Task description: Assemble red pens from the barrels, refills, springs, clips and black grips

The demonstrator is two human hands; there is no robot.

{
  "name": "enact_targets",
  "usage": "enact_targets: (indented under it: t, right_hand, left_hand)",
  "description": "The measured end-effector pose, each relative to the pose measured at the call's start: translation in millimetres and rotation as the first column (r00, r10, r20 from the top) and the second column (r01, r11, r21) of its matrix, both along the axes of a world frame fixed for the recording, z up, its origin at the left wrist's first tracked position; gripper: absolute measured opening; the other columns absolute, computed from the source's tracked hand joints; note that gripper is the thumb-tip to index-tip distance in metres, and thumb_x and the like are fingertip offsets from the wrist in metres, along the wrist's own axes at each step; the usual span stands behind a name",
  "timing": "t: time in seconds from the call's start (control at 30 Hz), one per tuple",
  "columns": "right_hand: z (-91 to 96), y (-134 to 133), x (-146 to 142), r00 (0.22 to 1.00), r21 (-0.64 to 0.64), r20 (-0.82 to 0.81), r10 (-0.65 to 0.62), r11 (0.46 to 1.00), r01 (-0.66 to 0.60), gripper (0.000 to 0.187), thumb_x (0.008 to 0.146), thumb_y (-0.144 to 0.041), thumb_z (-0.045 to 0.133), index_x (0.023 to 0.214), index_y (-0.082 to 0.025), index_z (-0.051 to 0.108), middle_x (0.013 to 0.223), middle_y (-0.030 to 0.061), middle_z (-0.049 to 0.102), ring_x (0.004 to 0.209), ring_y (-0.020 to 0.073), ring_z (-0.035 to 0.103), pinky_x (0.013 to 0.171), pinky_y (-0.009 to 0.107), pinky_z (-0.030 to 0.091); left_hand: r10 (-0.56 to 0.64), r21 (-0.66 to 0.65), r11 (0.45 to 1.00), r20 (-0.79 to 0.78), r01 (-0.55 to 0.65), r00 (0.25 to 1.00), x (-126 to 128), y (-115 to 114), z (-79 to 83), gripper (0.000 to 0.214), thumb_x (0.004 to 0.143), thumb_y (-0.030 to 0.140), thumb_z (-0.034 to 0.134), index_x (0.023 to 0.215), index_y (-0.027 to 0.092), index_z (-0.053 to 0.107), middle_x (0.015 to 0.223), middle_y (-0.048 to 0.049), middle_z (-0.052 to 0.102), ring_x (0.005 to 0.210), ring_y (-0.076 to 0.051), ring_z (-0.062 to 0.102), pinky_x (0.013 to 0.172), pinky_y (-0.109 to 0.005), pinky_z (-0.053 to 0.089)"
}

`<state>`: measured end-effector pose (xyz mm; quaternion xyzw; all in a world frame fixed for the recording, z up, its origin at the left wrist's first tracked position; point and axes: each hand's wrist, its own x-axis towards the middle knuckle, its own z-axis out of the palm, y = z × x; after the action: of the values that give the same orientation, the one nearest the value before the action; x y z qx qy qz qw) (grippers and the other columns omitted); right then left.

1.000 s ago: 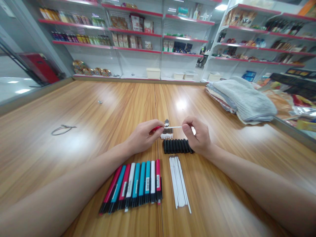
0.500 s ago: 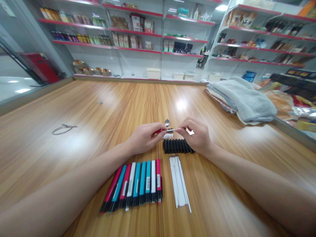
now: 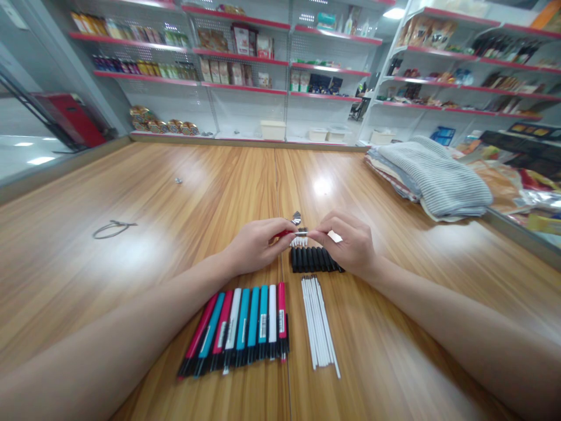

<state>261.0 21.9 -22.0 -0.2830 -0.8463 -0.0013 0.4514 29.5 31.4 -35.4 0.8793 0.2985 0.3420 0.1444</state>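
My left hand point(image 3: 258, 247) is closed around a red pen barrel point(image 3: 282, 234), mostly hidden by the fingers. From its right end a thin white pen refill point(image 3: 301, 233) sticks out, and my right hand point(image 3: 350, 241) pinches the far end between thumb and forefinger. Just below the hands lies a row of black pen grips point(image 3: 312, 259), with small white parts point(image 3: 299, 241) behind it. Nearer to me are several red, blue and white pen bodies point(image 3: 252, 318) side by side. Right of those rests a bundle of white refills point(image 3: 316, 324).
A small shiny silver piece point(image 3: 297, 218) lies beyond the hands. On the left of the wooden table point(image 3: 144, 304) is a grey cord loop point(image 3: 113, 229). Folded striped cloths point(image 3: 438, 175) are stacked at the right. Stocked shelves point(image 3: 241, 55) stand behind the table.
My right hand has shifted slightly left towards my left hand, and a shorter length of the white refill shows between them. My left hand has stayed in place.
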Motion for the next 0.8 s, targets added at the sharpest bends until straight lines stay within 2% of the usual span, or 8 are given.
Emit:
enact_targets:
  t: [0.23, 0.47, 0.57, 0.67, 0.8]
  right_hand:
    - [0.7, -1.7, -0.8, 0.997, 0.016, 0.023, 0.076, 0.997, -0.076, 0.004, 0.085, -0.017, 0.065, 0.084, -0.019, 0.061, 0.079, 0.0044, 0.063, 0.076, 0.0162, 0.056, 0.068, 0.031, 0.046]
    - [0.2, 0.2, 0.1, 0.997, -0.060, 0.022, 0.068, 0.996, -0.067, 0.008, 0.083, -0.024, 0.068, 0.082, -0.018, 0.064, 0.078, 0.0043, 0.063, 0.075, 0.0163, 0.057, 0.070, 0.031, 0.045]
    - [0.8, 3.6, 2.9, 1.000, -0.163, -0.022, -0.007, 0.987, 0.003, 0.013, 0.089, -0.027, 0.060, 0.086, -0.017, 0.067, 0.081, 0.0054, 0.063, 0.078, 0.0162, 0.058, 0.073, 0.031, 0.045]
    - [-1.8, 12.7, 9.1, 0.994, -0.314, -0.003, -0.109, 0.944, 0.103, 0.025, 0.095, -0.027, 0.048, 0.090, -0.017, 0.071, 0.082, 0.0059, 0.063, 0.078, 0.0156, 0.058, 0.072, 0.030, 0.044]
    - [-8.2, 25.8, 16.4, 0.991, -0.498, 0.106, -0.078, 0.859, 0.121, 0.028, 0.094, -0.031, 0.050, 0.099, -0.018, 0.073, 0.086, 0.0060, 0.064, 0.075, 0.0144, 0.058, 0.066, 0.028, 0.044]
  left_hand:
    - [-0.028, 0.039, 0.999, -0.015, 0.029, 0.999, -0.1, -0.2, -0.7, 0.017, 0.094, 0.029, 0.050, 0.100, 0.018, 0.062, 0.088, -0.0017, 0.066, 0.079, -0.011, 0.060, 0.071, -0.022, 0.043]
    - [-0.014, 0.083, 0.996, -0.030, 0.017, 0.999, -0.9, 1.1, 0.1, 0.017, 0.095, 0.028, 0.049, 0.097, 0.018, 0.063, 0.088, -0.0023, 0.067, 0.080, -0.012, 0.061, 0.072, -0.023, 0.043]
    - [0.046, 0.081, 0.996, -0.039, -0.042, 0.998, -0.2, 0.9, 0.2, 0.018, 0.095, 0.028, 0.048, 0.096, 0.018, 0.064, 0.090, -0.0024, 0.067, 0.080, -0.012, 0.060, 0.071, -0.024, 0.042]
    - [0.136, 0.057, 0.989, -0.021, -0.134, 0.991, 0.2, 1.5, -0.2, 0.021, 0.095, 0.030, 0.047, 0.093, 0.018, 0.064, 0.088, -0.0025, 0.067, 0.078, -0.013, 0.060, 0.070, -0.025, 0.042]
    - [0.201, 0.045, 0.979, -0.024, -0.200, 0.979, 0.1, 2.8, -0.7, 0.023, 0.095, 0.031, 0.047, 0.092, 0.018, 0.065, 0.083, -0.0031, 0.066, 0.074, -0.014, 0.058, 0.066, -0.025, 0.041]
